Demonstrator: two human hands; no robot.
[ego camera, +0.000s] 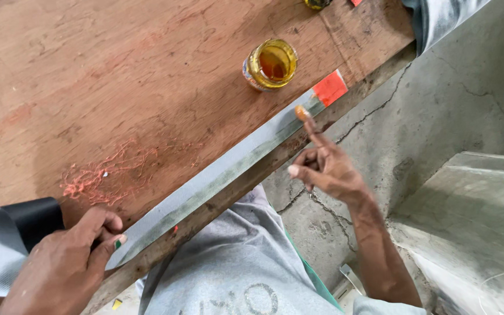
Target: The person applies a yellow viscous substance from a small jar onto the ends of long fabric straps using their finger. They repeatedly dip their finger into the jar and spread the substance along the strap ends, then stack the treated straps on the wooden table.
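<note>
Head view: person's two hands at a workbench edge.
Strip: grey strip (217, 178) — long, flat, woven-looking, lying along the table (59, 87) edge, red patch (329, 87) at its far end.
Right hand (325, 166): forefinger extended, glue-smeared tip touching the strip; other fingers curled, empty.
Left hand (68, 256): pressing the strip's near, rolled end.
Jar (270, 64): round glass, amber glue — just beyond the strip.
Table: worn reddish plywood.

A small round glass jar (270, 64) of amber liquid, a pale printed label wrapped around its side, stands open on the wooden table (88, 87) near the edge.
</note>
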